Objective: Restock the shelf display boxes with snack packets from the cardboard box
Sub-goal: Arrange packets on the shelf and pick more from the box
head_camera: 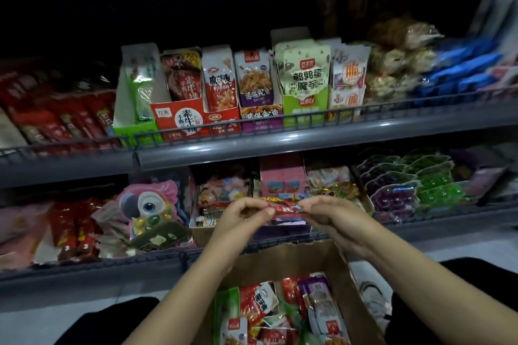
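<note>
My left hand (pixel 244 214) and my right hand (pixel 326 211) each pinch one end of a small red snack packet (pixel 286 208), fingers curled round its edges, holding it level in front of the lower shelf (pixel 420 225). Just behind it stand the display boxes on that shelf, among them a pink box (pixel 281 176) and a low open box (pixel 207 217) of mixed packets. Below my wrists the cardboard box (pixel 308 258) sits open, with red, green and purple packets (pixel 258 302) lying loose inside.

I think the risk is mis-sorting: the light is dim and several packets are red, so this one could land in the wrong display box. The slick wrapper could also slip from so light a pinch and drop back into the carton or behind the wire rail (pixel 280 117).

On the upper shelf, readable print: a red box (pixel 182 120) marked 素牛排, a green-and-white packet (pixel 307 75) reading 鹌鹑蛋 魔芋, and a white one (pixel 351 73) with 脆. The writing on my own packet is too small to read
</note>
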Action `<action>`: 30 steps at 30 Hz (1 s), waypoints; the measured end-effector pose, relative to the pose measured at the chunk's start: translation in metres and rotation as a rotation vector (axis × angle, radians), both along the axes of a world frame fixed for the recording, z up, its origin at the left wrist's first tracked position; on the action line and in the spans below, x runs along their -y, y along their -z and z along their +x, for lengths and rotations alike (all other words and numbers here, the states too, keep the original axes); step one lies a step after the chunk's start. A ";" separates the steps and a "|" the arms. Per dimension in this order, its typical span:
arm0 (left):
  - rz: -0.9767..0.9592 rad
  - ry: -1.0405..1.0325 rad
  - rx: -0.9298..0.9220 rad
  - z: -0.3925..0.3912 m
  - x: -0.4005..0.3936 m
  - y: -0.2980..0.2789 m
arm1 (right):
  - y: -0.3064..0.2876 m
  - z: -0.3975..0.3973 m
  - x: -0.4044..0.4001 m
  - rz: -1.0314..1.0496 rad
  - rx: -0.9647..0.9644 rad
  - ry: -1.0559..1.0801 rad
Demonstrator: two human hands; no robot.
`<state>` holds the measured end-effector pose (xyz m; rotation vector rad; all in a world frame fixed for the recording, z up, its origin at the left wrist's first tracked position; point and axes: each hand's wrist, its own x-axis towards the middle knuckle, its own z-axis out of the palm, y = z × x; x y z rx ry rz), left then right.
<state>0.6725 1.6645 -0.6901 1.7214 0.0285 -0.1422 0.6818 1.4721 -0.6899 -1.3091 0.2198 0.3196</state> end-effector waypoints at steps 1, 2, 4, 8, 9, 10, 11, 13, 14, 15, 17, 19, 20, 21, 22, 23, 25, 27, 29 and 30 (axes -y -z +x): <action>0.023 0.014 0.038 -0.001 0.004 -0.002 | 0.000 -0.002 -0.001 -0.056 0.028 0.021; 0.040 0.034 0.071 -0.002 0.008 -0.003 | 0.001 -0.003 -0.003 -0.101 0.066 0.049; 0.046 0.058 0.150 -0.005 0.012 -0.007 | 0.000 -0.004 -0.006 -0.136 0.142 0.124; 0.012 0.033 0.255 -0.005 0.013 -0.011 | -0.008 -0.005 -0.009 -0.251 0.291 0.165; -0.012 0.009 0.264 -0.004 0.014 -0.013 | -0.010 -0.005 -0.010 -0.279 0.309 0.165; -0.040 -0.019 0.266 -0.003 0.015 -0.015 | -0.011 -0.006 -0.010 -0.288 0.323 0.166; -0.073 -0.042 0.264 -0.001 0.015 -0.017 | -0.013 -0.006 -0.011 -0.281 0.330 0.166; -0.155 -0.068 0.229 0.004 0.015 -0.022 | -0.017 -0.007 -0.013 -0.233 0.340 0.168; -0.196 -0.070 0.199 0.007 0.015 -0.024 | -0.018 -0.006 -0.014 -0.210 0.347 0.171; -0.227 -0.073 0.163 0.010 0.014 -0.026 | -0.020 -0.006 -0.015 -0.199 0.354 0.176; -0.266 -0.076 0.089 0.015 0.013 -0.031 | -0.023 -0.002 -0.018 -0.216 0.375 0.185; -0.295 -0.059 0.014 0.021 0.013 -0.036 | -0.024 0.001 -0.021 -0.226 0.387 0.193; -0.313 -0.049 -0.020 0.024 0.013 -0.038 | -0.025 0.003 -0.022 -0.219 0.393 0.197; -0.328 -0.040 -0.047 0.028 0.014 -0.040 | -0.026 0.005 -0.023 -0.206 0.399 0.203; -0.336 -0.036 -0.061 0.032 0.014 -0.042 | -0.026 0.007 -0.025 -0.191 0.404 0.212; -0.335 -0.037 -0.067 0.036 0.014 -0.044 | -0.027 0.009 -0.026 -0.176 0.408 0.221; -0.323 -0.037 -0.068 0.044 0.014 -0.047 | -0.031 0.015 -0.027 -0.162 0.413 0.233; -0.312 -0.046 -0.049 0.052 0.012 -0.052 | -0.036 0.022 -0.028 -0.144 0.415 0.222; -0.292 -0.070 -0.018 0.061 0.006 -0.057 | -0.044 0.030 -0.030 -0.135 0.425 0.182; -0.277 -0.083 0.002 0.065 0.003 -0.060 | -0.048 0.035 -0.032 -0.149 0.435 0.155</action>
